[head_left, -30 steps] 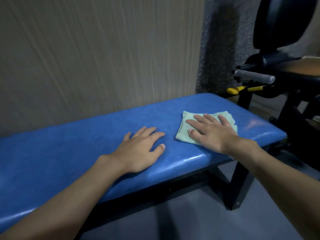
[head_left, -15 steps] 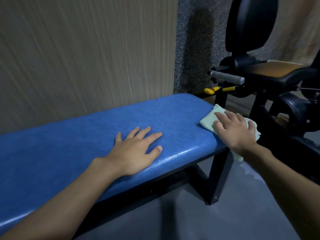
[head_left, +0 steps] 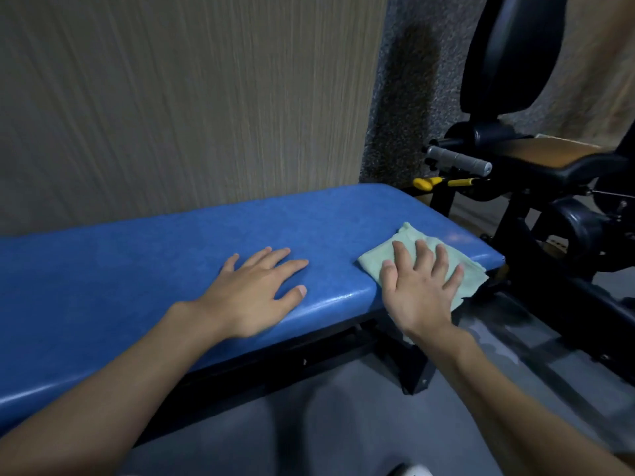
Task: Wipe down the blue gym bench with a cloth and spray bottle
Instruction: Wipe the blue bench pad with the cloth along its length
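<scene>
The blue gym bench point(head_left: 178, 249) runs beneath both hands, a long padded slab of glossy, faintly mottled blue vinyl with a rounded front edge that catches the light, set on a dark frame against a striped beige wall point(head_left: 171, 97). Beyond the right hand stands a black exercise machine point(head_left: 536, 159) with a tall back pad, a grey handle and yellow pins. The left hand point(head_left: 256, 297) lies flat on the padding, fingers spread and grasping nothing. The right hand point(head_left: 421, 290) presses palm-down with splayed fingers on a pale green cloth point(head_left: 407, 240), pinning rather than clenching it. The cloth is folded and rumpled, sitting at the bench's right end and draping over the front corner under the palm.
</scene>
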`<state>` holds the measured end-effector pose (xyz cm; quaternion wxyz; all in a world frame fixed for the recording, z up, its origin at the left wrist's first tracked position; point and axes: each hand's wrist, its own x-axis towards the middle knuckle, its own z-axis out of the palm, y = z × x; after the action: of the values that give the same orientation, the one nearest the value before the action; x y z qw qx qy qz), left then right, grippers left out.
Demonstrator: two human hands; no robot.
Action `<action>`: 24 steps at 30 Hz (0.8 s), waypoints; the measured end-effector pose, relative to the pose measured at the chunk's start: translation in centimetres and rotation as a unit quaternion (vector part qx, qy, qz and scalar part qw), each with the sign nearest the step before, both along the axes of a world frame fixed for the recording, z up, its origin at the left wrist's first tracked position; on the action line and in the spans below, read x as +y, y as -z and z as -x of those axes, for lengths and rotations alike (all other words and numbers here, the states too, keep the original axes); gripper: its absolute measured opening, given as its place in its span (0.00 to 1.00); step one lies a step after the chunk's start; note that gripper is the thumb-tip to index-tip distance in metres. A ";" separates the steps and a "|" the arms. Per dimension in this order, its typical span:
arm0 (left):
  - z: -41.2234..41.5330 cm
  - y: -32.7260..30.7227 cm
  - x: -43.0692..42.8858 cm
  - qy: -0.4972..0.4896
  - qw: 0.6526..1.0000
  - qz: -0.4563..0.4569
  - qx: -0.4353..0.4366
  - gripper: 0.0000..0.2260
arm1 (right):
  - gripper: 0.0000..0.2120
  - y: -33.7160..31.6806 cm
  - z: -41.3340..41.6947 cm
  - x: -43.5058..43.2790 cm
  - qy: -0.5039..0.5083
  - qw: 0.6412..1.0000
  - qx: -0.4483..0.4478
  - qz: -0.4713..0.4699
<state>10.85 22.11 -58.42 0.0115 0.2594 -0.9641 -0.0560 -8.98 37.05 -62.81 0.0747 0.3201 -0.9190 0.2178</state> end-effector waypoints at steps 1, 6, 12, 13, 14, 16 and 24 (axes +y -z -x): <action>-0.6 0.0 -0.1 -0.005 1.000 0.004 0.000 0.29 | 0.25 0.1 -1.0 -0.4 -0.007 1.000 0.001 -0.002; -3.6 0.0 -0.6 -0.029 0.999 0.010 0.013 0.25 | 0.33 0.1 -6.6 -2.3 -0.055 0.998 0.006 -0.025; -8.8 -0.2 -1.5 -0.065 0.998 0.022 0.008 0.39 | 0.35 -1.9 -7.8 -1.2 -0.238 0.960 0.095 -0.114; -10.1 -0.2 -2.0 -0.080 0.996 0.028 0.004 0.40 | 0.35 -2.1 -7.1 -0.8 -0.263 0.948 0.123 -0.133; -11.5 -0.3 -2.5 -0.096 0.995 0.033 -0.002 0.40 | 0.35 -2.2 -6.8 -0.7 -0.278 0.937 0.140 -0.158; -14.2 -0.4 -3.4 -0.120 0.992 0.041 -0.013 0.39 | 0.40 -2.4 -7.4 -1.5 -0.292 0.923 0.150 -0.199; -25.3 -1.6 -5.6 -0.222 0.973 0.049 -0.047 0.42 | 0.41 -3.4 -18.9 -10.0 -0.425 0.869 0.149 -0.205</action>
<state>36.16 16.48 -56.77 -0.0086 0.4683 -0.8835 0.0079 9.95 27.07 -59.40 0.0431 0.7168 -0.6958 -0.0152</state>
